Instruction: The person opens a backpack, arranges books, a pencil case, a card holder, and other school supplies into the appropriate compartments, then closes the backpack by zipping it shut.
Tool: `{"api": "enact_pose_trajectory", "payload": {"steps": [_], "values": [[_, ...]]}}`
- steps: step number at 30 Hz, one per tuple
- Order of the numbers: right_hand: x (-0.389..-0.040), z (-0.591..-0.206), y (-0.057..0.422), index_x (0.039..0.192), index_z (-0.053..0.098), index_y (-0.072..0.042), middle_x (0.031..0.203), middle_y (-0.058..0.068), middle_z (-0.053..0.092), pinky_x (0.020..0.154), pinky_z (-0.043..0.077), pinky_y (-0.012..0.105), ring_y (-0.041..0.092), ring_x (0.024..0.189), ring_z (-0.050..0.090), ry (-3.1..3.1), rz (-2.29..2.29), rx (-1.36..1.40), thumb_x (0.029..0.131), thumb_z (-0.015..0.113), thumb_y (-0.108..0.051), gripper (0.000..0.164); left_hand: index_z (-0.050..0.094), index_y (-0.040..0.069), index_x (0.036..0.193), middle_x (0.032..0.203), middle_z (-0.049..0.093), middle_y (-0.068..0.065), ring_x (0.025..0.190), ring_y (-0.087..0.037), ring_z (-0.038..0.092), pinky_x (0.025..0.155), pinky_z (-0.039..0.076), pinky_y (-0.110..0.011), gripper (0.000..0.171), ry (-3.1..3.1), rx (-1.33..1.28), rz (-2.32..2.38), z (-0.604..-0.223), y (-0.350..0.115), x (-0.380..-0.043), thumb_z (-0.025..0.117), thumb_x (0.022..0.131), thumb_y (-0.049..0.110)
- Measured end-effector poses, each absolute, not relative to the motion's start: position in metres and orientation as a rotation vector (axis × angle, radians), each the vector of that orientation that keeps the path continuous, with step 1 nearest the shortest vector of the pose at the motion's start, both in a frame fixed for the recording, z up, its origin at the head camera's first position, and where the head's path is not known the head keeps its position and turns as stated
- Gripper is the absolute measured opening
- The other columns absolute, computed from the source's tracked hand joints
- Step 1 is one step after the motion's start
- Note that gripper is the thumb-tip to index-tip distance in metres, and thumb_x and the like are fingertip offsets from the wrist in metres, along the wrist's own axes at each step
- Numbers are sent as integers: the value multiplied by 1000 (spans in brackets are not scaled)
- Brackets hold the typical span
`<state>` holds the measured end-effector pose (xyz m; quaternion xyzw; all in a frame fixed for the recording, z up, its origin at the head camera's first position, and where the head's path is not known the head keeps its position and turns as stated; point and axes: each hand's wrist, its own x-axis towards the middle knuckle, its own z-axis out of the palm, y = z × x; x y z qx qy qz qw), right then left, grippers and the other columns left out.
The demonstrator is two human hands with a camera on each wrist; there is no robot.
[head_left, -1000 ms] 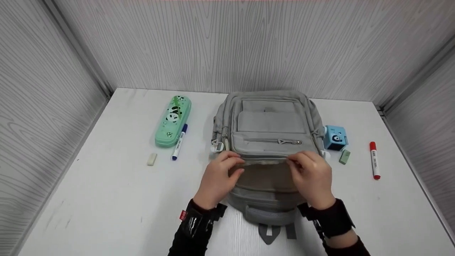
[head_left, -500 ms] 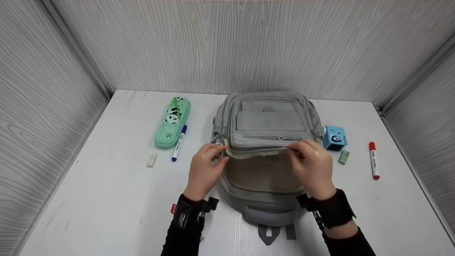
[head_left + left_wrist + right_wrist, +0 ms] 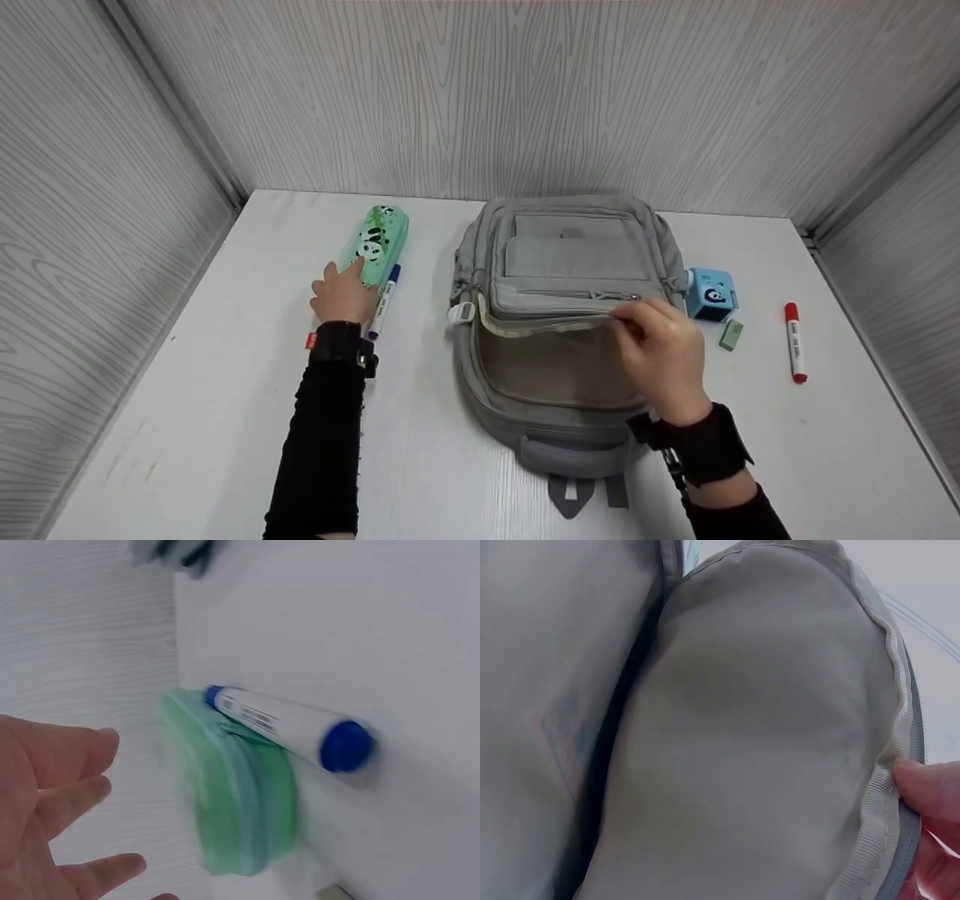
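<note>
A grey backpack lies on the table with its main compartment unzipped. My right hand pinches the edge of its front flap and keeps it lifted; in the right wrist view, the thumb presses on the pale binding. At the left, my left hand, fingers spread, overlaps the lower end of a green panda pencil case. The left wrist view shows the fingers apart beside the blurred case. Along the case lies a blue-capped white marker.
Right of the backpack are a blue panda-printed box, a green eraser and a red-capped marker. A pale eraser peeks in at the left wrist view's bottom edge. Wood-patterned panels wall the table.
My left hand has let go of the flap's left side and moved left to the pencil case. My right hand still holds the flap edge, which now sags at the left.
</note>
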<state>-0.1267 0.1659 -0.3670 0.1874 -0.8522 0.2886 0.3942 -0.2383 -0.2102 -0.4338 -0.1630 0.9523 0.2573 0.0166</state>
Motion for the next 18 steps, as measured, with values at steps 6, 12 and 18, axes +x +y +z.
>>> {"api": "enact_pose_trajectory", "payload": {"steps": [6,12,18], "values": [[-126,-368,169,79,72,-4,75,9,67,61,44,26,20,62,60,-2201,713,464,76,74,9,13,23,15,159,150,31,-35,131,-52,40,105,34,-65,76,2872,-540,700,-455,-217,-246,59,95,37],[-125,-370,170,79,72,-4,75,8,68,62,44,24,20,63,61,-2229,708,442,77,73,9,14,33,8,154,134,48,-31,124,-46,48,103,41,-60,71,2902,-557,789,-459,-215,-242,61,93,32],[-125,-371,171,79,72,-5,76,8,68,62,44,24,19,63,61,-2236,717,442,77,74,8,13,39,5,151,139,50,-29,126,-43,49,106,42,-54,71,2872,-583,1023,-458,-223,-243,64,89,28]]}}
